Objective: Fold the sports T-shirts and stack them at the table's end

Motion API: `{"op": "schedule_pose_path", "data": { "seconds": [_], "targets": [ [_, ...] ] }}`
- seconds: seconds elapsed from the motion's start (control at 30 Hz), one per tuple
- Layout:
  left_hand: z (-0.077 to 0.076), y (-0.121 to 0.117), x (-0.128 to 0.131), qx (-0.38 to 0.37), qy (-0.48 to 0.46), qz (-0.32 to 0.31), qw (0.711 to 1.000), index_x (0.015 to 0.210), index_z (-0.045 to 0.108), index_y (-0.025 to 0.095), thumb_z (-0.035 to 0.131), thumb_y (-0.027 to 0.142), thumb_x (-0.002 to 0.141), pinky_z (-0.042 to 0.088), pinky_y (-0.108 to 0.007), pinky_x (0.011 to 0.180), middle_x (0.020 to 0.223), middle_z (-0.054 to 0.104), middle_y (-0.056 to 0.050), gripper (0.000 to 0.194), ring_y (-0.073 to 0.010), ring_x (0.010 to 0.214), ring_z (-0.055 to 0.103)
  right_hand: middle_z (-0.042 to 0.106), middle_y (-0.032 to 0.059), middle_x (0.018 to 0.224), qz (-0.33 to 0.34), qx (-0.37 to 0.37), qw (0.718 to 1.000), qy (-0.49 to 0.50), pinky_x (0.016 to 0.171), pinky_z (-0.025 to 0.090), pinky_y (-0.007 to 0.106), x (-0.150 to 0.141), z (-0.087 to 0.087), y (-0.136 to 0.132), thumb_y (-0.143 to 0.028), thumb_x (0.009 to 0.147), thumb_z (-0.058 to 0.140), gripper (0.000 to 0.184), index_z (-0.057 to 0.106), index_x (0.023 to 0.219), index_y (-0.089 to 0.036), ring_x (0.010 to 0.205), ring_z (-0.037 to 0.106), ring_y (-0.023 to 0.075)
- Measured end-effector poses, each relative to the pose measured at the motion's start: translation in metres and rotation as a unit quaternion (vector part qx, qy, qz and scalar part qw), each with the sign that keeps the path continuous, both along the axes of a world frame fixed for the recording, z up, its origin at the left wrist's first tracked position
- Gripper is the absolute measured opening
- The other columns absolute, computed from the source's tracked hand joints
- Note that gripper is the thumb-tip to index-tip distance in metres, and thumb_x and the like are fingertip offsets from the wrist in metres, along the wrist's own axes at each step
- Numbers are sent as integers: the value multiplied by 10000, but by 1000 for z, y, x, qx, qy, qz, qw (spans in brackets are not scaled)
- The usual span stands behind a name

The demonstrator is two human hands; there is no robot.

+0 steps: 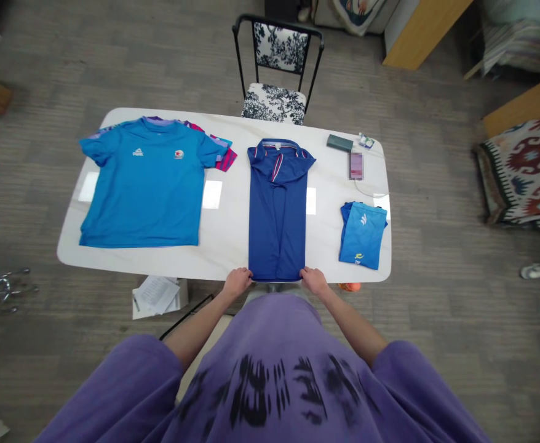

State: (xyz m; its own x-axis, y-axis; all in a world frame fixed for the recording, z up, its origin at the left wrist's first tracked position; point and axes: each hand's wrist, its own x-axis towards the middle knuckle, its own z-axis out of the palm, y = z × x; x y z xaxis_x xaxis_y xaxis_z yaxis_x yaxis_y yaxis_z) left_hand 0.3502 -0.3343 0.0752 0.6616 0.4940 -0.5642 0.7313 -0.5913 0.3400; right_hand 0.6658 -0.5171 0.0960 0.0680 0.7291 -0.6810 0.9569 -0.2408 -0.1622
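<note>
fingers (246, 272) of left hand (237, 282) and right hand (315, 281) tight on lower corners of blue shirt (263, 221), tips indistinct

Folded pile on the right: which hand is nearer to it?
Right. The right hand, on the dark blue shirt at its near right corner, is left of the folded pile; the left hand, at its near left corner, is farther left.

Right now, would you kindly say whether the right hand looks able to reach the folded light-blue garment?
Probably yes: only white tabletop shows between the right hand and the folded light-blue garment, though the hand would likely have to release the dark-blue collared shirt first.
</note>
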Motion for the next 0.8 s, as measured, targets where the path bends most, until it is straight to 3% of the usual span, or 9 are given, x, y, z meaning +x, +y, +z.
{"op": "schedule_pose_path", "data": {
  "seconds": [0.1, 0.23, 0.33, 0.4, 0.53, 0.63, 0.7, 0.8],
  "targets": [
    [21, -8, -24, -19, -20, 11, 1000, 1158, 849, 268, 668, 258, 997, 547, -350, 983, 1194, 828, -86, 242, -256, 1107, 775, 783, 107, 1313, -7, -6, 1000, 5, 989, 537, 341, -18, 27, -22, -223, 1046, 625, 285, 746, 1304, -225, 1129, 771, 260],
    [60, -11, -58, -88, -69, 113, 987, 1107, 843, 307, 686, 320, 953, 572, -352, 897, 1062, 845, -26, 221, -246, 1015, 794, 802, 65, 1287, -75, 27, 995, 53, 972, 577, 401, -29, 70, -49, -272, 1023, 620, 260, 760, 1229, -345, 1114, 796, 303],
    [96, 8, -68, -150, -102, 168, 969, 1060, 846, 325, 704, 366, 919, 588, -355, 866, 969, 836, -3, 204, -241, 931, 794, 817, 31, 1228, -133, 70, 985, 88, 948, 598, 451, -18, 106, -47, -309, 1004, 636, 211, 762, 1129, -424, 1072, 806, 328],
    [124, 34, -59, -170, -134, 179, 960, 1054, 848, 326, 704, 408, 922, 598, -353, 864, 964, 836, 2, 211, -240, 911, 793, 819, 23, 1203, -157, 101, 977, 101, 955, 612, 449, 2, 130, -27, -320, 994, 637, 198, 762, 1123, -405, 1064, 805, 317],
    [175, 117, -4, -154, -191, 196, 949, 1037, 845, 322, 706, 465, 932, 621, -370, 895, 1004, 843, 0, 225, -261, 952, 793, 814, 62, 1175, -164, 175, 965, 108, 956, 612, 432, 75, 170, 55, -339, 1000, 634, 202, 778, 1141, -318, 1033, 782, 292],
    [193, 204, 62, -122, -226, 192, 947, 1014, 842, 316, 743, 472, 922, 622, -385, 901, 970, 836, -5, 206, -263, 940, 786, 807, 75, 1107, -147, 237, 955, 102, 849, 599, 409, 150, 175, 146, -352, 997, 676, 191, 791, 1138, -294, 905, 753, 271],
    [187, 273, 112, -97, -240, 184, 948, 1018, 842, 302, 759, 469, 928, 616, -380, 892, 977, 833, -13, 207, -256, 939, 776, 799, 71, 1061, -133, 271, 948, 97, 797, 583, 392, 206, 161, 216, -369, 994, 697, 187, 793, 1130, -282, 851, 730, 257],
    [150, 383, 190, -52, -237, 172, 955, 1073, 836, 242, 768, 451, 958, 608, -378, 907, 987, 818, -41, 248, -237, 923, 743, 793, 88, 1041, -127, 288, 946, 82, 811, 583, 405, 284, 115, 327, -425, 1025, 683, 241, 783, 1148, -242, 856, 712, 266]
  ]
}}
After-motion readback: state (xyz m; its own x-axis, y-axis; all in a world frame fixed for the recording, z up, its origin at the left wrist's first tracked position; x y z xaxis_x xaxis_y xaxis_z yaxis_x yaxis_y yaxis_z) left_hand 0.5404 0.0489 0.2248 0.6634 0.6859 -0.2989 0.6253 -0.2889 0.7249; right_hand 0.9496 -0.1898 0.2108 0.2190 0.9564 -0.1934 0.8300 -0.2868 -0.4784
